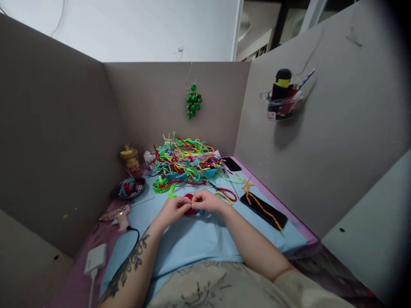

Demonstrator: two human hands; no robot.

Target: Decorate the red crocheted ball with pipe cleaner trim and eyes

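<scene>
My left hand (175, 208) and my right hand (207, 200) meet over the blue table cover, fingertips pinched together. Between and behind them shows a red fuzzy pipe-cleaner piece (189, 211), mostly covered by the fingers. A small blue bit (201, 212) sits beneath my right hand. Scissors with red handles (228, 194) lie just right of that hand. Beyond my hands are a green coiled pipe-cleaner piece (161, 185) and a large heap of multicoloured pipe cleaners (186, 158).
To the left are a pink glue gun (119, 217) with a black cord, a white power adapter (95, 259), a dark bowl (141, 185) and a cup (131, 160). On the right, an orange pipe cleaner (263, 209) crosses a black slab (278, 216). Grey panels (154, 94) enclose the table.
</scene>
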